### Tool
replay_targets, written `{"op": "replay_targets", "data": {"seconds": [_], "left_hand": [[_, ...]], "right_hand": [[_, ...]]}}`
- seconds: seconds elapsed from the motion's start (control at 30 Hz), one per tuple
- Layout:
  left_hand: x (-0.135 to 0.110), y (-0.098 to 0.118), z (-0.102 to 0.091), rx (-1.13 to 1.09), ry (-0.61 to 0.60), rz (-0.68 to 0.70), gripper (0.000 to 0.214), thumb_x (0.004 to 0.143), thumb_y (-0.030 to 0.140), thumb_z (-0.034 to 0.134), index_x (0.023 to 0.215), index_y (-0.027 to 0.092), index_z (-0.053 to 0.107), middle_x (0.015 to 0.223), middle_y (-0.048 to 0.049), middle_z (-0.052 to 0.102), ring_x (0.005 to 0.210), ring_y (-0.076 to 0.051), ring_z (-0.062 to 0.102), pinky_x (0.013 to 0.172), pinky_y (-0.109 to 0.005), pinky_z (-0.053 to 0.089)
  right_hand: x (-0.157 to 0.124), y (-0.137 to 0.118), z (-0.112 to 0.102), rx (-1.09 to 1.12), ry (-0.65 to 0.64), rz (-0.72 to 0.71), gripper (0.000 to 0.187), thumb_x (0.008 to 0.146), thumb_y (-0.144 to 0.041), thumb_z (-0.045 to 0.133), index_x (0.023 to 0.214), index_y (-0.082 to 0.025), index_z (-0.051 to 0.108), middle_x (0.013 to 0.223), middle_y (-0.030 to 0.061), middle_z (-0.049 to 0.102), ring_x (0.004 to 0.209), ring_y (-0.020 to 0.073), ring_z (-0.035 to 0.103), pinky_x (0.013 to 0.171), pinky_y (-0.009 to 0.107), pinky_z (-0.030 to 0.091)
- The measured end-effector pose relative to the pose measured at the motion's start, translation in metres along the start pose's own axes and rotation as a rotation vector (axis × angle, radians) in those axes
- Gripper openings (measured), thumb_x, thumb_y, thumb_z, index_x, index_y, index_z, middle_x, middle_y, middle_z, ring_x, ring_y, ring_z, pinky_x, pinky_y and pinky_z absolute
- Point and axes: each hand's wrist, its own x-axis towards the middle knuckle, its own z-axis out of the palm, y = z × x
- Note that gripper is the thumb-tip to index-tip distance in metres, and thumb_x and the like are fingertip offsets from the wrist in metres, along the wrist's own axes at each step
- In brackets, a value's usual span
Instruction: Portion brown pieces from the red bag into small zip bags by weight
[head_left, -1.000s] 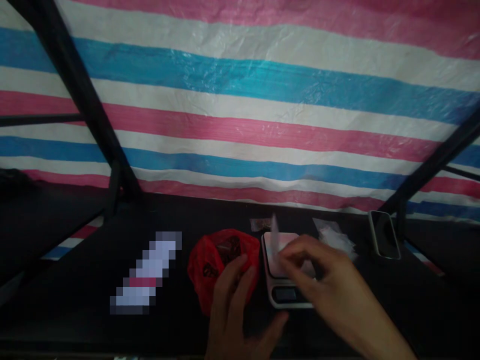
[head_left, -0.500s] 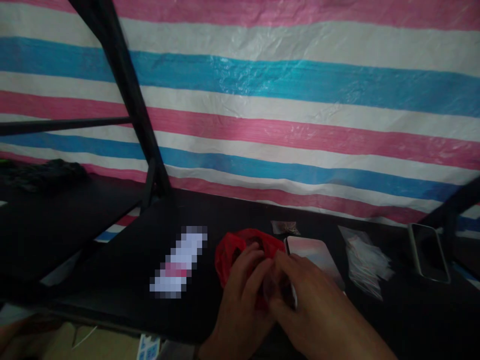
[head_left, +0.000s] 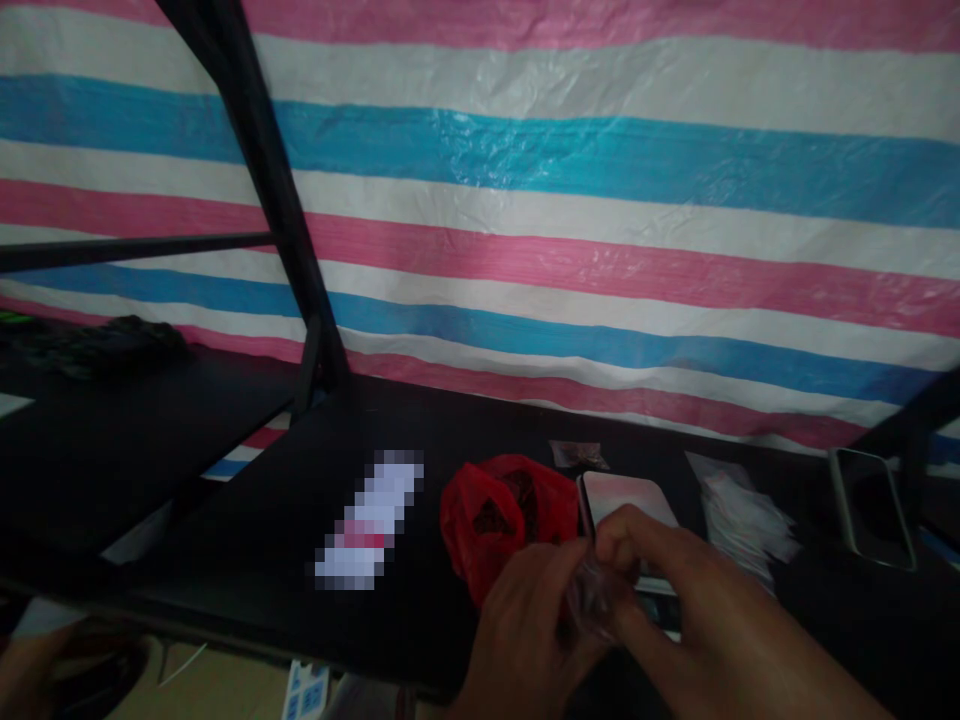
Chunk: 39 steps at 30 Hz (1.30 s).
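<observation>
My left hand and my right hand meet low in the middle, both pinched on a small clear plastic bag held between them. Just behind them lies an open red plastic bag with dark contents, on a black table. To its right stands a small white scale, partly hidden by my right hand. A tiny packet of dark stuff lies behind the scale.
A heap of clear little bags lies right of the scale and a phone lies at the far right. A pixelated oblong thing rests left of the red bag. Black frame posts rise before a striped tarp. Another person's hand shows at bottom left.
My hands left the scale and the red bag's mouth, and have drawn back toward me, now holding a small clear bag between them. The view shifted left.
</observation>
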Motion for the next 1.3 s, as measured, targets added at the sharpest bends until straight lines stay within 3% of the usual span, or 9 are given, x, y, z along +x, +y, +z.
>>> {"op": "replay_targets", "data": {"seconds": [0.17,0.27,0.33,0.43,0.6,0.9,1.03,1.17,1.3], "left_hand": [[-0.008,0.001,0.009,-0.275,-0.195,-0.567,0.047,0.101,0.050,0.063,0.139,0.024,0.064,0.134,-0.0111,0.077,0.120,-0.024,0.076,0.103,-0.036,0.061],[0.003,-0.010,-0.002,-0.234,-0.070,-0.781,0.052,0.097,0.056,0.062,0.138,0.024,0.066,0.136,-0.0121,0.076,0.125,-0.030,0.073,0.109,-0.046,0.058],[0.012,-0.021,-0.014,-0.137,0.057,-0.848,0.054,0.095,0.061,0.060,0.133,0.024,0.067,0.135,-0.0124,0.076,0.125,-0.033,0.073,0.108,-0.050,0.058],[0.020,-0.038,-0.029,0.016,0.153,-0.910,0.059,0.092,0.066,0.057,0.132,0.023,0.065,0.131,-0.0144,0.077,0.122,-0.037,0.073,0.104,-0.056,0.057],[0.012,-0.045,-0.042,0.063,0.129,-0.943,0.062,0.092,0.070,0.055,0.133,0.024,0.065,0.121,-0.0135,0.080,0.108,-0.036,0.078,0.095,-0.054,0.061],[-0.016,-0.020,-0.049,-0.009,-0.106,-1.004,0.049,0.094,0.061,0.060,0.127,0.027,0.071,0.111,-0.0112,0.085,0.100,-0.034,0.082,0.081,-0.041,0.064],[-0.029,-0.014,-0.043,-0.140,0.025,-1.017,0.051,0.093,0.067,0.061,0.122,0.026,0.072,0.117,-0.0113,0.084,0.108,-0.032,0.080,0.089,-0.041,0.064],[-0.033,-0.016,-0.035,-0.334,0.014,-1.001,0.055,0.093,0.069,0.062,0.121,0.022,0.070,0.124,-0.0136,0.081,0.113,-0.029,0.078,0.094,-0.039,0.065],[-0.024,-0.013,-0.023,-0.370,0.209,-1.066,0.055,0.095,0.068,0.060,0.122,0.021,0.068,0.122,-0.0127,0.079,0.113,-0.029,0.077,0.097,-0.041,0.064]], "right_hand": [[0.020,0.005,-0.006,0.109,0.112,-0.004,0.019,0.100,-0.033,0.056,0.103,-0.028,0.074,0.098,0.0024,0.080,0.086,0.0188,0.075,0.078,0.026,0.057],[0.050,0.005,0.013,0.089,0.212,0.014,0.027,0.104,-0.028,0.050,0.104,-0.024,0.078,0.096,0.0048,0.081,0.087,0.0207,0.075,0.078,0.029,0.055],[0.070,0.007,0.037,0.066,0.143,0.001,0.027,0.102,-0.018,0.052,0.107,-0.022,0.078,0.108,0.0063,0.082,0.098,0.0217,0.075,0.088,0.031,0.054],[0.091,0.011,0.073,-0.143,0.061,0.008,0.023,0.101,-0.018,0.059,0.114,-0.021,0.078,0.123,0.0096,0.078,0.117,0.0285,0.070,0.104,0.040,0.047],[0.105,0.012,0.098,-0.345,0.082,0.123,0.028,0.105,-0.036,0.060,0.122,-0.020,0.074,0.123,0.0135,0.077,0.117,0.0342,0.067,0.101,0.047,0.045],[0.100,0.011,0.072,-0.240,0.024,0.062,0.034,0.091,-0.002,0.059,0.115,-0.019,0.078,0.122,0.0110,0.076,0.114,0.0262,0.069,0.100,0.035,0.046],[0.090,0.019,0.063,-0.185,-0.052,0.084,0.044,0.082,0.006,0.059,0.112,-0.017,0.080,0.123,0.0110,0.076,0.117,0.0260,0.069,0.104,0.035,0.047],[0.088,0.025,0.065,-0.113,-0.063,0.091,0.038,0.084,-0.001,0.065,0.112,-0.019,0.082,0.123,0.0099,0.078,0.119,0.0258,0.071,0.107,0.034,0.046],[0.089,0.029,0.064,0.002,-0.113,0.117,0.032,0.084,-0.008,0.069,0.108,-0.022,0.085,0.113,0.0069,0.083,0.109,0.0245,0.075,0.098,0.032,0.050]]}}
